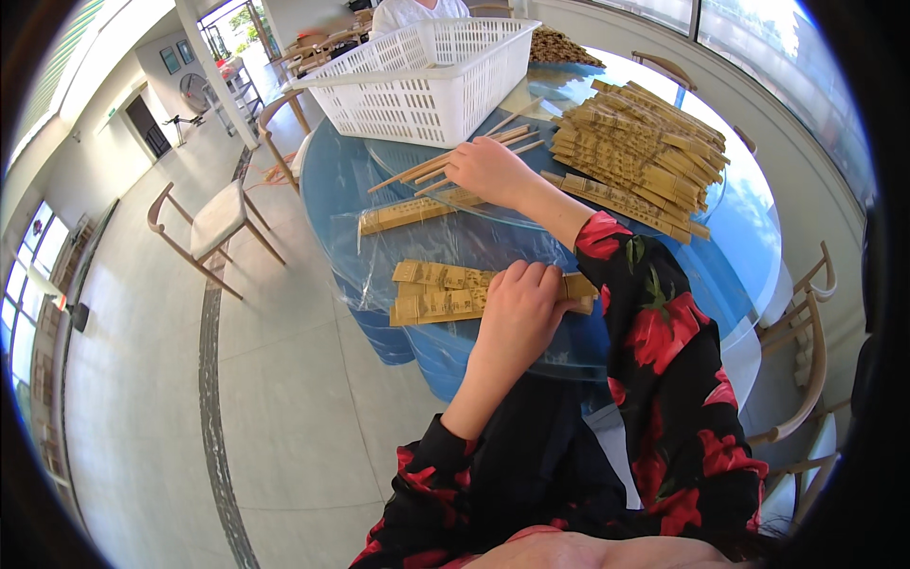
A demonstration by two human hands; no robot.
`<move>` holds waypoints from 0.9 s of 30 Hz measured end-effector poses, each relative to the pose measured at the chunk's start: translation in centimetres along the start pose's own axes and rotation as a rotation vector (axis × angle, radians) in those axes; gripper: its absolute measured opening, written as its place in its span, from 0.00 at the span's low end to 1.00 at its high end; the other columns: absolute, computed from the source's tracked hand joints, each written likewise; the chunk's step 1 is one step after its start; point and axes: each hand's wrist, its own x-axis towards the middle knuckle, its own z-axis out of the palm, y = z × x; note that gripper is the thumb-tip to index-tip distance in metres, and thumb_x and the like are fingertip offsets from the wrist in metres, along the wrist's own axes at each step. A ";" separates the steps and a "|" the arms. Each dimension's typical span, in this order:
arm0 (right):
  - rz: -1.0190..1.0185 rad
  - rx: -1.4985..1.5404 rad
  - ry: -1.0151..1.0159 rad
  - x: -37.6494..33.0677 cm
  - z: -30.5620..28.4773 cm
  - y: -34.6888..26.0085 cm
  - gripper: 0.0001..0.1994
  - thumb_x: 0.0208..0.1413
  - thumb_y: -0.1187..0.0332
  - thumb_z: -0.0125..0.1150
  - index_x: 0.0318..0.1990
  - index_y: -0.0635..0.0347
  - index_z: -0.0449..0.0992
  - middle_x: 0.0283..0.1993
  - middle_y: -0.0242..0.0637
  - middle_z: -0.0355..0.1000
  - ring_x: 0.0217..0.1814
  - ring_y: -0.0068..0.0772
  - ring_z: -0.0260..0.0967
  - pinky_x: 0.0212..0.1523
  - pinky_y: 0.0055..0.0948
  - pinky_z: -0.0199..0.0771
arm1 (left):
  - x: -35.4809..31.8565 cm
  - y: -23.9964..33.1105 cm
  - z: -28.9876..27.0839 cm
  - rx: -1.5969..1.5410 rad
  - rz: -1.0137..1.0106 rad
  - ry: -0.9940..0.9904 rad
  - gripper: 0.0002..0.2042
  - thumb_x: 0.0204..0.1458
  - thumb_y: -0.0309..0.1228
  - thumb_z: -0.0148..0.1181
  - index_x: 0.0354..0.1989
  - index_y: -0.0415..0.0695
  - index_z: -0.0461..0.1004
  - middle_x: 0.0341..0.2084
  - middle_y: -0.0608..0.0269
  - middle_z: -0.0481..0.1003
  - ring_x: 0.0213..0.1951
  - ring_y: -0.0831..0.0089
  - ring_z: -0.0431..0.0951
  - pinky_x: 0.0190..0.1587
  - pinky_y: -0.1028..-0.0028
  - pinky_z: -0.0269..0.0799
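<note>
My left hand (521, 308) is closed over printed brown paper chopstick sleeves (441, 304) near the front edge of the table, its fingers curled round them. Farther out, my right hand (488, 171) has its fingers bent down and closed on loose wooden chopsticks (409, 174). What exactly lies between those fingertips is partly hidden. Below the right hand, another brown sleeve (403, 216) lies on the clear plastic sheet. To the right of that hand is a big stack of brown sleeves (640, 147), with a few more sleeves (621, 201) along its near side.
A white perforated plastic basket (408, 109) stands at the back of the round blue table (332, 180). Behind it is a brown pile (561, 47), and a person in a white top (417, 13) is across the table. Wooden chairs (223, 223) stand around.
</note>
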 end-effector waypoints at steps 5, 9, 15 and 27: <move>0.009 0.099 0.152 -1.8 -4.3 -0.1 0.11 0.54 0.70 0.60 0.46 0.53 0.76 0.42 0.29 0.76 0.50 0.32 0.74 0.49 0.32 0.73 | 0.2 0.0 0.1 -0.011 0.012 0.048 0.18 0.48 0.35 0.73 0.45 0.40 0.77 0.35 0.58 0.76 0.42 0.55 0.76 0.46 0.58 0.73; 0.015 0.078 0.204 -7.2 -9.7 -0.8 0.16 0.54 0.69 0.61 0.52 0.51 0.78 0.43 0.29 0.73 0.49 0.32 0.73 0.51 0.33 0.73 | 0.6 0.3 0.7 -0.001 -0.002 0.096 0.18 0.48 0.33 0.74 0.44 0.40 0.77 0.35 0.57 0.78 0.41 0.54 0.76 0.46 0.58 0.73; 0.233 0.073 0.282 -15.8 -12.4 -0.7 0.14 0.54 0.68 0.64 0.49 0.49 0.80 0.44 0.28 0.73 0.48 0.32 0.73 0.50 0.36 0.73 | 0.4 0.0 -0.3 0.115 -0.116 0.185 0.15 0.49 0.32 0.74 0.42 0.43 0.77 0.35 0.61 0.78 0.41 0.55 0.76 0.45 0.59 0.72; 0.431 0.506 0.284 -21.1 -13.9 -0.3 0.08 0.55 0.72 0.65 0.41 0.49 0.82 0.36 0.30 0.70 0.44 0.38 0.74 0.45 0.39 0.74 | -0.2 -0.7 -0.7 0.239 -0.122 0.210 0.15 0.50 0.31 0.75 0.41 0.41 0.77 0.33 0.60 0.79 0.39 0.55 0.76 0.45 0.59 0.72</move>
